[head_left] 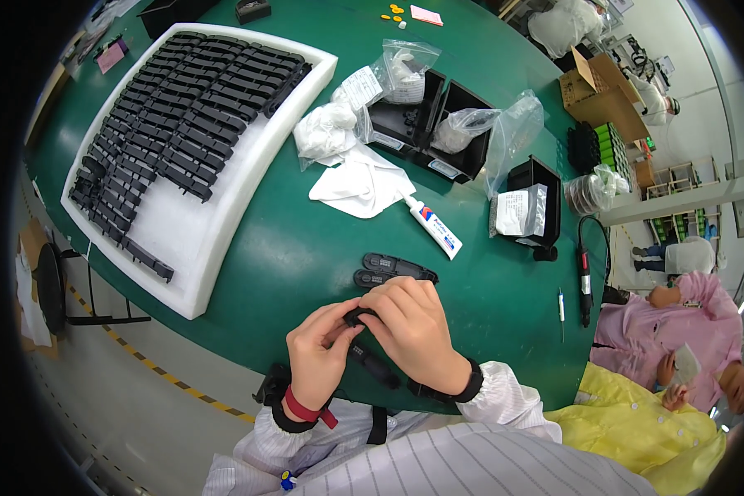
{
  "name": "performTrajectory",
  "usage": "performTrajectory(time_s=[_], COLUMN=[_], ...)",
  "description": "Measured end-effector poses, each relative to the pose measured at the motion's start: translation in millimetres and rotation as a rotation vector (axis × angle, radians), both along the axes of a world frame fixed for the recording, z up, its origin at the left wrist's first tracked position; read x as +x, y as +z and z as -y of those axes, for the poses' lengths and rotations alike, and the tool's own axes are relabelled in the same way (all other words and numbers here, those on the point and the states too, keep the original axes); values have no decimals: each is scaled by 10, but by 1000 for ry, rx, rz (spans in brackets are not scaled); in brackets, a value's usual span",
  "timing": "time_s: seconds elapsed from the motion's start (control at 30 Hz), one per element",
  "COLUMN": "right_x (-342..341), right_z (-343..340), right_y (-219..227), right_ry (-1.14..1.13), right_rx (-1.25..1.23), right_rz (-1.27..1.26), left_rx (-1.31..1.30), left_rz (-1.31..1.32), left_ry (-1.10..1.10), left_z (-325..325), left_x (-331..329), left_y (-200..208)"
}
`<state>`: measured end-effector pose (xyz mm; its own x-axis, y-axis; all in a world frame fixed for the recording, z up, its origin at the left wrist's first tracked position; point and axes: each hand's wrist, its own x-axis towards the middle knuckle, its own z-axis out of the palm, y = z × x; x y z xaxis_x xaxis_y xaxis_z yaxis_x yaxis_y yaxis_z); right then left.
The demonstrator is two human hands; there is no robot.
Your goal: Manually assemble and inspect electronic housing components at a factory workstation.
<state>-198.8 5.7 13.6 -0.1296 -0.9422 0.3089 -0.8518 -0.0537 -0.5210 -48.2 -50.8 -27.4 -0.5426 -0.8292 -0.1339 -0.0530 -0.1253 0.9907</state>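
Near the table's front edge, my left hand [316,351] and my right hand [422,332] meet with fingers pinched around a small black part [358,317]. Fingers cover most of that part, so its kind is unclear. Just beyond my hands lie two long black plastic pieces with rounded ends [393,268], side by side. Another black elongated piece [374,364] rests on the table between my wrists. Farther away are a white tube with a narrow nozzle [435,231] and a crumpled white cloth [362,183].
On the green table [289,269], a white foam tray [211,248] at left holds rows of black parts. Black bins [448,153] with plastic bags stand farther back. At right lie a powered screwdriver [585,281] and a thin white tool [561,306]. People [636,426] stand at right.
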Motion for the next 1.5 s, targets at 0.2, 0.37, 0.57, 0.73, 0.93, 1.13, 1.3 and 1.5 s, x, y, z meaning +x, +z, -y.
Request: performTrajectory(time_s=[0.2,0.37,0.57,0.73,0.93,1.13,1.3,1.5], right_x=[-13,-75,-69,-87,-67,-72,-69,-75], right_z=[-3,-23,57,51,78,105,146,116], right_y=[-62,-94,43,-9,-9,25,101,-14], right_ry=[47,-25,207,169,162,194,135,-11], right_rx=[24,154,45,76,-45,76,267,268], right_rz=[55,249,-178,-90,-100,-132,-35,355], left_rx=[51,34,57,179,164,42,-6,27], left_rz=[-32,-46,-1,-91,-89,-9,-14,-80], left_ry=[14,-7,-19,32,8,-12,-13,36], left_z=[-31,-10,-27,-11,0,-39,-50,-15], left_x=[-1,22,37,30,54,32,30,16], left_y=[-68,-69,-58,-60,-68,-42,-31,-5])
